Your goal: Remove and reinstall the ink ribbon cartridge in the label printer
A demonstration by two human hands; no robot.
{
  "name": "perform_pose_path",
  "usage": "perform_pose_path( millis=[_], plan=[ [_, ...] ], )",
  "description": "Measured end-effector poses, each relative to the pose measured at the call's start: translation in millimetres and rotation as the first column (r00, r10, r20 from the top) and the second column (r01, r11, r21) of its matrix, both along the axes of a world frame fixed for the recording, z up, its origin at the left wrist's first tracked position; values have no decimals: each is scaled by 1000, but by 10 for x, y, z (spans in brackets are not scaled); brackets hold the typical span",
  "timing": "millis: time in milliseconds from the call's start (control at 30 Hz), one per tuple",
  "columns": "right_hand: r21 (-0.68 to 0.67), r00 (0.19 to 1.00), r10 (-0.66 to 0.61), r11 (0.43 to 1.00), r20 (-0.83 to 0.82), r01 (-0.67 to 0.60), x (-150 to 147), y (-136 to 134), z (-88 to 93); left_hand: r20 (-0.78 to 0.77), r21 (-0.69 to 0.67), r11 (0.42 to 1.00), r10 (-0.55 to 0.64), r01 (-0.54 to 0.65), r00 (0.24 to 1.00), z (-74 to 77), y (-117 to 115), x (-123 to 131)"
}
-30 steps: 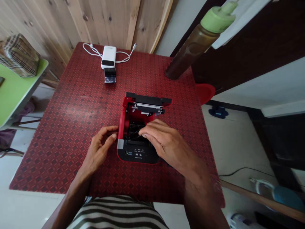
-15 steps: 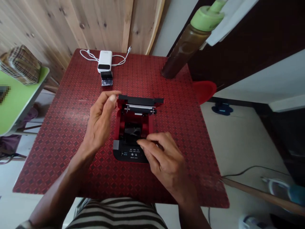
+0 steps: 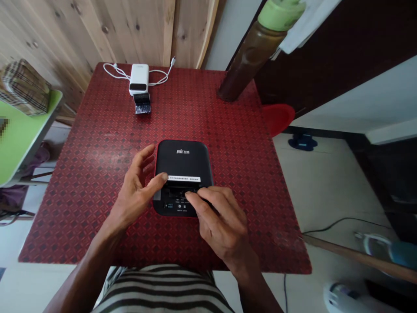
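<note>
A black device with a red rim [image 3: 182,161] lies on the red patterned table [image 3: 97,208]. Its lid is down or nearly so, with a white label strip [image 3: 184,178] along the lower edge and buttons below. My left hand [image 3: 135,189] is at the device's left side, thumb on the lid by the label and fingers apart. At the lower right, my right hand [image 3: 221,213] pinches at the slot below the lid; a dark strip seems to be between its fingertips, though it is hard to make out.
A white power bank [image 3: 139,78] with a white cable and a small black item [image 3: 142,104] sits at the back left. A brown bottle with a green cap [image 3: 250,56] stands at the back right. A red stool [image 3: 278,118] is beyond the right edge.
The device's lid, raised before with the inside showing, has swung down over the compartment. My left hand has moved down with it and its fingers have spread. My right hand stays near the slot.
</note>
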State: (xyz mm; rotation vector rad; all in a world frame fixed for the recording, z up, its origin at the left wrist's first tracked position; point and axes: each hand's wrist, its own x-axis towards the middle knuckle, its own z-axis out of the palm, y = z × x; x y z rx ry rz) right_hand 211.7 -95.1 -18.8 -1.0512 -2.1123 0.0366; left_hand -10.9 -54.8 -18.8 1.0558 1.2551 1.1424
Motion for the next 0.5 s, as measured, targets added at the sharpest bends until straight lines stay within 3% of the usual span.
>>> perform_pose_path(
  millis=[167,500],
  plan=[
    [-8,1000,1,1000,12,-1,-6,7,23,53,-40,999,-32,34,998,-95,-78,-2],
    [-168,991,-133,977,-13,129,28,-39,99,87,-43,998,-31,35,996,-104,-97,9]
  ],
)
